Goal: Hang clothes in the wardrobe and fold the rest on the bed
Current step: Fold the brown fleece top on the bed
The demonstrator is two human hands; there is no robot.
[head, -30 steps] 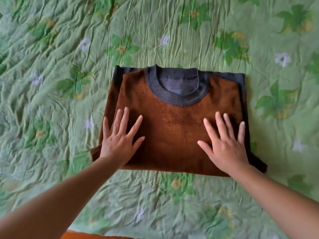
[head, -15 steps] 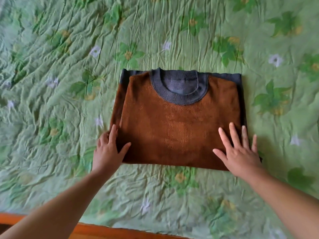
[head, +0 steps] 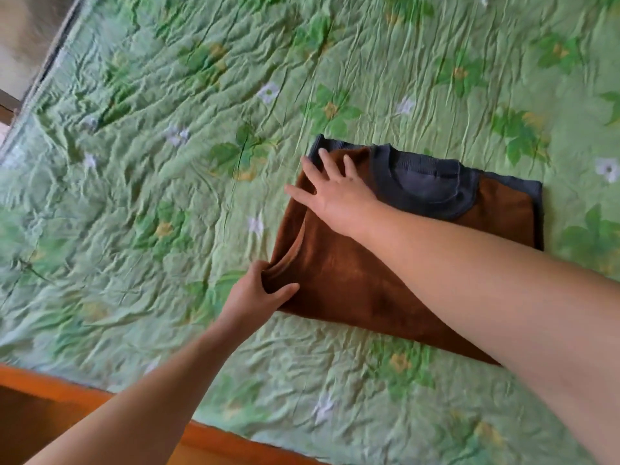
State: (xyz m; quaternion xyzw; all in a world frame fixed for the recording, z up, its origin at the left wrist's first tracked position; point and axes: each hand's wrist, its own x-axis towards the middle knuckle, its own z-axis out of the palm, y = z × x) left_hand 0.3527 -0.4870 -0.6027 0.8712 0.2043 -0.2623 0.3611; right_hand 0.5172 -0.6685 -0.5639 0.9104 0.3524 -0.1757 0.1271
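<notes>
While the sweater [head: 352, 280] lies folded flat on the bedspread [head: 167, 196], collar [head: 419, 193] on its far side, that crinkled green cloth with its leaf-and-flower print spreads out on every side of it. Nearer than the sweater and to its left, an orange wooden frame [head: 50, 391] borders the bedspread. Way off beyond the sweater's far left, past the bedspread's edge, a strip of room [head: 20, 35] shows, too blurred to make out.

Now the hidden parts. The right forearm [head: 486, 297] cuts straight across the sweater and covers its near right corner, then runs out of shot at the lower right. At the near left corner most of the gripping fingers are buried in the folds, so only the thumb and knuckles show there.

And the hands. The left hand [head: 258, 293] is at the sweater's near left corner, pinching the layered edge, thumb on top, fingers curled under. The right hand [head: 335, 193] reaches over to the sweater's far left corner, palm down, fingers straight and spread, pressing on the brown knit just left of the grey collar and grasping nothing.
</notes>
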